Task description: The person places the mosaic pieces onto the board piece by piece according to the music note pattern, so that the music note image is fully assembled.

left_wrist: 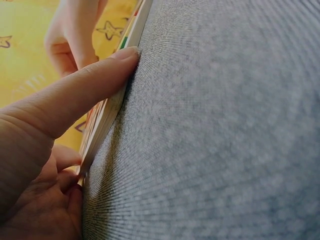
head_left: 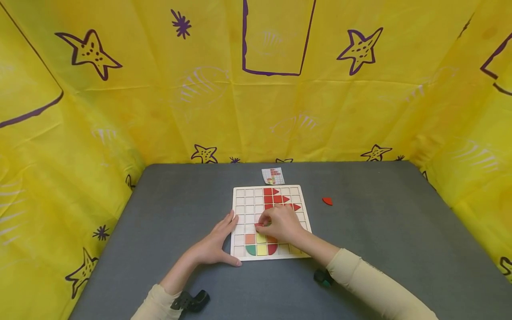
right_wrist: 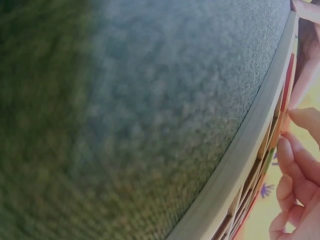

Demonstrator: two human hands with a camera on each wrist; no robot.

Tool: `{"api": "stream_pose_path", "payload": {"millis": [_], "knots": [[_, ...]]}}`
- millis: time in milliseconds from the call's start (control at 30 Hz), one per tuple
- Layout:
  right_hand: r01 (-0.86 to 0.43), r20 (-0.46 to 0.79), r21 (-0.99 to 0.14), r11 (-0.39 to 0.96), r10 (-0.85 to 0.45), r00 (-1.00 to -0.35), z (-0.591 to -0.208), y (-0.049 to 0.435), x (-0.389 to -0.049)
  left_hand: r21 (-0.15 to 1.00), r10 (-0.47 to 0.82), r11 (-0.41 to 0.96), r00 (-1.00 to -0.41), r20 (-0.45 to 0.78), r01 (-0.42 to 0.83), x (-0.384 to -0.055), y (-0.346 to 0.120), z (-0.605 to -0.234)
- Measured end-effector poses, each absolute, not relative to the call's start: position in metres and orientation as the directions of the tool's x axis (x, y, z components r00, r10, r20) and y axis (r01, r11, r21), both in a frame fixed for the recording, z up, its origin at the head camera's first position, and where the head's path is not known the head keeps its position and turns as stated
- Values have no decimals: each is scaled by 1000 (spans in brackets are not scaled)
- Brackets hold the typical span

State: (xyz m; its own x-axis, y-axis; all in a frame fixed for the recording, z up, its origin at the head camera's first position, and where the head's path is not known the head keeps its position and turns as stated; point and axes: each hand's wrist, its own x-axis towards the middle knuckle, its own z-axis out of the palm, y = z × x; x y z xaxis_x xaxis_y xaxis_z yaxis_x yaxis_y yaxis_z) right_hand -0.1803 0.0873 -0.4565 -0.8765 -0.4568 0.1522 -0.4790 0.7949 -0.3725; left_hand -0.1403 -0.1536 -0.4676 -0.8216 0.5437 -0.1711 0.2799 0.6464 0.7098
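Note:
A square wooden grid board (head_left: 240, 209) lies on the table with coloured tiles in some cells. My left hand (head_left: 214, 244) spans its near left corner, fingers along the left edge and thumb (left_wrist: 95, 82) against the front edge. Over the lower middle of the board, my right hand (head_left: 282, 224) pinches a small red tile (head_left: 258, 225) between thumb and fingertips; its shape is mostly covered. Red squares and triangles (head_left: 278, 199) form rows at the top. Nearer the front are a green quarter-round tile (head_left: 250, 250), yellow squares (head_left: 262, 250) and an orange square (head_left: 250, 239).
A small pattern card (head_left: 273, 176) lies just behind the board. To the board's right sits a loose red quarter-round tile (head_left: 327, 201) on the grey table (head_left: 360, 222). Yellow printed cloth (head_left: 256, 115) hangs along the back and sides.

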Motion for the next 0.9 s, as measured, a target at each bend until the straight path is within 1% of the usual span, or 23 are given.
{"api": "stream_pose_path", "payload": {"millis": [200,433,533,767,900], "knots": [[-482,161,-367,795,-456,-875,-456,88,-180,703,541,654,-823,-174,281,-141,-154,-467],[-536,174,-340,772,-509,-843,-455,87,-179,703,543,651,-823,-168,286,-141,-154,-469],[-541,177,-339,769,-513,-840,-454,87,-178,706,551,644,-819,-160,295,-141,-154,-469],[-560,202,-288,777,-522,-829,-453,88,-178,704,547,651,-819,-174,286,-141,-154,-469],[-560,194,-317,766,-525,-829,-451,90,-176,704,545,652,-820,-176,283,-140,-154,-469]]}}
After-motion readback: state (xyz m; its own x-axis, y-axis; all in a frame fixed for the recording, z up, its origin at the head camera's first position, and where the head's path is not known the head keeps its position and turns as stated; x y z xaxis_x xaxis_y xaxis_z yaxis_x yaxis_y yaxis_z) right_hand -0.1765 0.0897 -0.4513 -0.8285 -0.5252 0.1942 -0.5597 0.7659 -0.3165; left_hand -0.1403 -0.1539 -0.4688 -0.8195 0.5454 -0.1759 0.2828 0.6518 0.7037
